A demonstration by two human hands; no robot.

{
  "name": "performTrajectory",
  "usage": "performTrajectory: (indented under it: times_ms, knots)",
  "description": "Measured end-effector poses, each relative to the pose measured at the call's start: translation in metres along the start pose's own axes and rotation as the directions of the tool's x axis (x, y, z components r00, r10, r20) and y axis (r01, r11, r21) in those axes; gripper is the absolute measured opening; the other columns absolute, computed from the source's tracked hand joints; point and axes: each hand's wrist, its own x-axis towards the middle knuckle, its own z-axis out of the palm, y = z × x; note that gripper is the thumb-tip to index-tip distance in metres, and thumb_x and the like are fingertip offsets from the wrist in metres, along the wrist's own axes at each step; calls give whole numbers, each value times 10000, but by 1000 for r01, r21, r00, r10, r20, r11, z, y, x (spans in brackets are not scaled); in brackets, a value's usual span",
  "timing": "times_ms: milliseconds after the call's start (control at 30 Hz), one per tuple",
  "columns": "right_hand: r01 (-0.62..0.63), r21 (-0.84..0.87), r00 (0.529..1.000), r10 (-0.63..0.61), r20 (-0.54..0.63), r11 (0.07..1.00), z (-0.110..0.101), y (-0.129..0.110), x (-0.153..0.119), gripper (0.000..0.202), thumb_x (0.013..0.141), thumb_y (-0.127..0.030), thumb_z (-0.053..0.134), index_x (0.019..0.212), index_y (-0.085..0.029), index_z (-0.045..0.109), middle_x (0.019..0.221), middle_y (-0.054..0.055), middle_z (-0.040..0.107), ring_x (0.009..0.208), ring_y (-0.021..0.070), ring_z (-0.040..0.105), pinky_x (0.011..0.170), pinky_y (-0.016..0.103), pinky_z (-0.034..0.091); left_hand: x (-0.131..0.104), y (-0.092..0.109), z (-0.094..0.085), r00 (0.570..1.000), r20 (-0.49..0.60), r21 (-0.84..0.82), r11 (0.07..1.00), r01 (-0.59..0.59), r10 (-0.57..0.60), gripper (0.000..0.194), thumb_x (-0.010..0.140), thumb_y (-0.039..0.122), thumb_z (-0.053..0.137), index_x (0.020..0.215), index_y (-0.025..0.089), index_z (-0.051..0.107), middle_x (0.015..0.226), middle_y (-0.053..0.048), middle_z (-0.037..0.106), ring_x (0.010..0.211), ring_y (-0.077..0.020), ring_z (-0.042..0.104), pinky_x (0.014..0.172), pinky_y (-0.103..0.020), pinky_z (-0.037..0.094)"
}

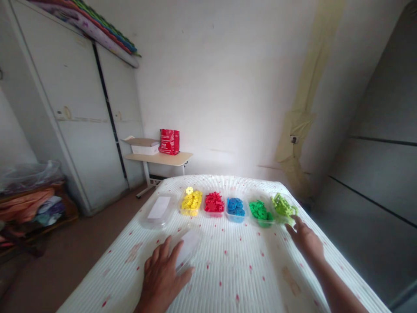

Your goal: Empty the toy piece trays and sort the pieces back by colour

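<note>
My left hand [164,271] lies with fingers spread at the near edge of a clear plastic container [188,248] that has a white paper on it. Thumb and forefinger are beside its edge; whether they touch it I cannot tell. My right hand [306,238] is open, its thumb and fingers apart at the near right corner of a tub of light green plastic pieces [282,206]. In a row to the left stand clear tubs of dark green pieces [259,211], blue pieces [236,208], red pieces [214,202] and yellow flower-shaped pieces [191,201].
Another clear container [159,208] with a white paper stands at the row's left end. A ribbed white cover with red spots [234,269] spreads beneath everything. Behind, a small table [182,159] carries a white box [145,148] and a red bag [170,141].
</note>
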Motion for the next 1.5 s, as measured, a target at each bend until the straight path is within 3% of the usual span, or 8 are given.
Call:
performTrajectory:
  times_ms: [400, 700, 967, 1033, 1133, 1233, 1333, 1500]
  knots:
    - [-59, 78, 998, 58, 17, 995, 23, -1, -1, 560, 884, -476, 230, 1359, -188, 303, 1077, 127, 640, 862, 267, 644, 626, 341, 450, 8, -9, 2, 994, -100, -30, 999, 41, -44, 589, 718, 476, 514, 1269, 269, 501, 1426, -92, 352, 1241, -302, 348, 956, -445, 308]
    - [-50, 104, 998, 53, -24, 993, 22, -4, -8, 607, 887, -463, 222, 1418, -170, 202, 1047, 124, 665, 763, 263, 664, 561, 342, 449, 81, -51, -32, 893, -258, -63, 929, 365, -369, 666, 737, 626, 411, 1295, 264, 449, 1425, -128, 297, 1199, -369, 368, 899, -502, 344]
    - [77, 84, 956, -50, -290, 993, 22, -6, -17, 444, 884, -371, 322, 1228, -155, 501, 823, 105, 714, 521, 219, 641, 442, 293, 431, 119, -61, -19, 873, -206, -70, 897, 436, -441, 696, 706, 641, 434, 1291, 265, 450, 1436, -143, 291, 1222, -372, 351, 902, -511, 337]
    - [325, 56, 874, -278, -398, 944, 24, -22, -25, 364, 889, -341, 337, 1059, -157, 602, 852, 112, 707, 595, 204, 662, 491, 278, 476, 121, -61, -15, 871, -207, -74, 895, 439, -445, 689, 703, 641, 437, 1283, 269, 456, 1430, -138, 300, 1221, -372, 352, 894, -509, 343]
    - [704, 53, 654, -617, -438, 708, 29, -68, -42, 298, 899, -259, 353, 934, -163, 634, 917, 109, 690, 769, 165, 673, 660, 240, 528, 119, -62, -11, 866, -209, -91, 890, 446, -455, 691, 705, 640, 435, 1286, 267, 454, 1426, -132, 309, 1213, -374, 358, 896, -510, 344]
    - [807, 41, 548, -723, -421, 588, 35, -135, -60, 309, 887, -166, 340, 1011, -162, 622, 1058, 126, 663, 819, 148, 670, 713, 244, 540, 113, -64, -12, 856, -232, -127, 887, 443, -461, 693, 719, 642, 420, 1303, 268, 434, 1434, -115, 301, 1222, -369, 348, 916, -510, 339]
    - [827, 69, 549, -777, -307, 558, 39, -205, -70, 339, 864, -140, 370, 1128, -135, 582, 1167, 162, 616, 909, 188, 658, 746, 285, 544, 104, -67, -16, 835, -291, -185, 884, 430, -467, 666, 743, 630, 410, 1312, 283, 413, 1437, -89, 301, 1231, -353, 343, 937, -506, 335]
    - [729, 144, 677, -735, -17, 669, 44, -289, -68, 397, 862, -81, 382, 1241, -132, 486, 1198, 196, 586, 922, 200, 647, 755, 307, 525, 90, -78, -22, 804, -367, -273, 881, 387, -468, 622, 771, 591, 429, 1308, 279, 412, 1426, -74, 312, 1246, -325, 339, 964, -484, 331]
